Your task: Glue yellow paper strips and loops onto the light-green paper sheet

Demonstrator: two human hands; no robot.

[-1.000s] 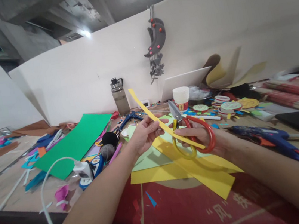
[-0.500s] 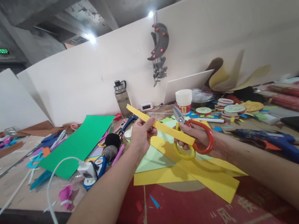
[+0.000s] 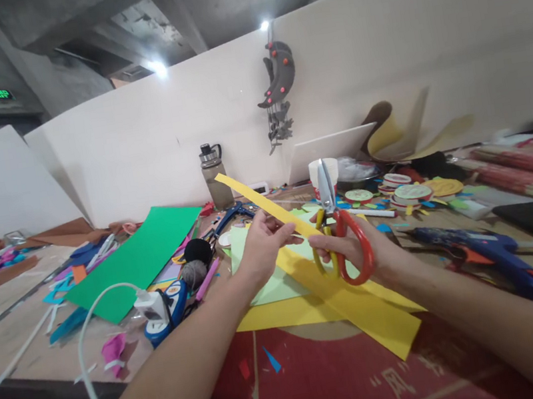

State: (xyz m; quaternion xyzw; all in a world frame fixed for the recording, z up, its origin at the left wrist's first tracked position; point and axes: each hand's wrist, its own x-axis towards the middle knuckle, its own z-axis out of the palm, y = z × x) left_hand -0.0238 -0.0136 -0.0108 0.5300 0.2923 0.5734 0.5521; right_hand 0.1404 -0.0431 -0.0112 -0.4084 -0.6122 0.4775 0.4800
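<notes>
A narrow yellow paper strip (image 3: 245, 191) slants across the middle, its far end rising up and to the left. My left hand (image 3: 266, 243) pinches it part-way along between thumb and fingers. In my right hand (image 3: 342, 245) is a pair of scissors (image 3: 326, 190) with one red and one yellow handle, blades pointing up and nearly together. The right fingertips also touch the strip's near end. Beneath both hands lie a wider yellow paper band (image 3: 390, 325), pale green sheets (image 3: 253, 289) and a yellow sheet (image 3: 285, 316), partly covered by the hands.
A green sheet (image 3: 139, 260), yarn balls (image 3: 197, 254) and a power strip (image 3: 168, 316) with a white cable are at left. At right lies a blue glue gun (image 3: 497, 250). A bottle (image 3: 215, 177) and paper cups (image 3: 315, 171) stand behind.
The scissors have turned from leaning left to nearly upright in my right hand. My left hand has moved slightly right and down, and the right fingertips now meet the strip's near end.
</notes>
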